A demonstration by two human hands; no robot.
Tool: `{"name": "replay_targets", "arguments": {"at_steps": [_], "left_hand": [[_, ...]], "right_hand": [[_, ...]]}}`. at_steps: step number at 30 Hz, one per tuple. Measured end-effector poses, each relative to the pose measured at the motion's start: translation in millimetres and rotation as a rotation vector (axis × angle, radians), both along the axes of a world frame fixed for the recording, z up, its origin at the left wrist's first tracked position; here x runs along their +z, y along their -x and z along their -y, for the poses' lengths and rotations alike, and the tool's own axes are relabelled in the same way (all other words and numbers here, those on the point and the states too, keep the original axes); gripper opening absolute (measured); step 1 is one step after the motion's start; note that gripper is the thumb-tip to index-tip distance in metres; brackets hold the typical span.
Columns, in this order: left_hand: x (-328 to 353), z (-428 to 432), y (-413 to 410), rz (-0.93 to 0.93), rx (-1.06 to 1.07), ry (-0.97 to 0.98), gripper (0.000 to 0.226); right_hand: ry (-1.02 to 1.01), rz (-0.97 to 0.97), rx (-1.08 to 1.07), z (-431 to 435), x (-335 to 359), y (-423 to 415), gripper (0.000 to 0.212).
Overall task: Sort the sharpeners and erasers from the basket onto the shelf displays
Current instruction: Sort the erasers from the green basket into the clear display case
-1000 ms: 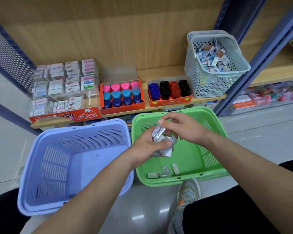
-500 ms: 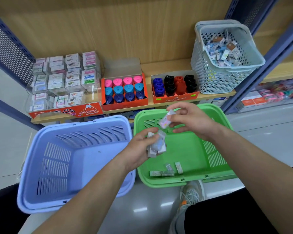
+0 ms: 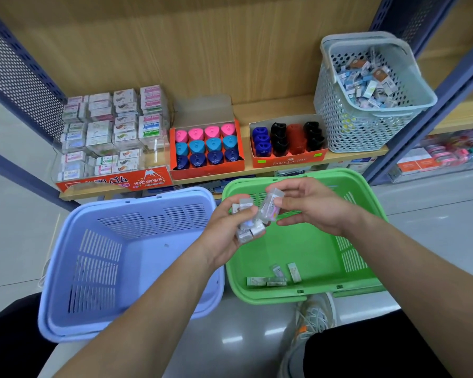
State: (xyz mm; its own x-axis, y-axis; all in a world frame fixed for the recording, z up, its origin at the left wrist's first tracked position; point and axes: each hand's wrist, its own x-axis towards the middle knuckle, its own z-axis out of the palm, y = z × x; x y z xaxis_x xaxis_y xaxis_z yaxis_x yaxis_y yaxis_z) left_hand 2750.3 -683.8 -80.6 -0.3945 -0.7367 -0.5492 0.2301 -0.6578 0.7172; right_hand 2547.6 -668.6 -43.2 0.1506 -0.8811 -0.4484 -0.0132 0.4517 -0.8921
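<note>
Head view: the left hand (image 3: pixel 224 236) is curled round a clutch of wrapped erasers (image 3: pixel 247 227), held over the green basket (image 3: pixel 306 294), probably as a ready stock so each piece can be dealt out without reaching down again. The right hand (image 3: pixel 314 205) pinches 1 eraser (image 3: pixel 271 207) between thumb and forefinger, touching the top of the clutch, with the other fingers loosely extended. I cannot tell whether it is being drawn out or checked. A few loose erasers (image 3: pixel 277 276) lie on the green basket's floor near its front wall, so sorting looks unfinished.

On the shelf (image 3: pixel 284 105), the eraser display (image 3: pixel 107 132) stands at the left, likely where these go. Beside it are 2 sharpener boxes (image 3: pixel 206 148) and a grey basket (image 3: pixel 347 126) of mixed small packs. A blue basket (image 3: pixel 66 268) sits on the floor, left of the green one and below the display. Reaching there means passing over it, though nothing blocks the display's open top.
</note>
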Motion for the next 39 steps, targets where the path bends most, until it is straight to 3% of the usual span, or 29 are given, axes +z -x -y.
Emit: {"name": "replay_targets", "arguments": {"at_steps": [7,12,21,28,39], "left_hand": [[19,3,-3,-0.014,-0.094,0.096,0.036],[33,11,-13,0.109,-0.072,0.247,0.044],[81,34,-82,0.423,-0.176,0.594,0.035],[118,45,-172,0.596,-0.198,0.639,0.030],[101,78,-260,0.758,-0.009,0.550,0.037]], "right_hand": [[0.059,0.114,-0.073,2,-5,-12,0.026],[0.119,0.084,-0.132,8,1,-30,0.024],[0.205,0.068,-0.114,31,38,-87,0.022],[0.200,-0.020,0.104,63,63,-140,0.013],[0.068,-0.065,0.055,137,24,-201,0.015]]}}
